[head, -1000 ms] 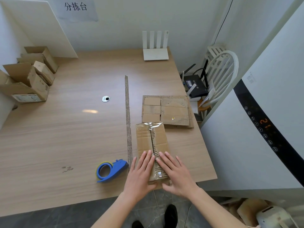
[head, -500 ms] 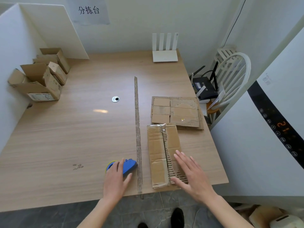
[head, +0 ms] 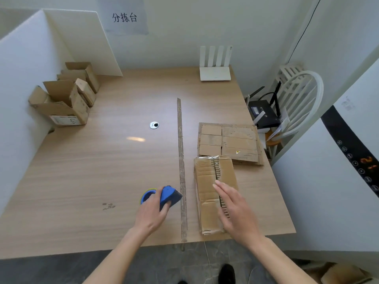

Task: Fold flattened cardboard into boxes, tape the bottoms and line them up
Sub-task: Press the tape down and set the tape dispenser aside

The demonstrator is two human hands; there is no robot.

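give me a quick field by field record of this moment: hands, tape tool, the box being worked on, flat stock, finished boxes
left hand: left hand grips the blue tape dispenser on the table
right hand: right hand lies flat, fingers straight, on the box
box in work: folded box at the near right edge, taped seam facing up
flat stock: flattened cardboard just beyond the box
finished boxes: open boxes in a row along the far left wall
divider: brown strip runs between the dispenser and the box
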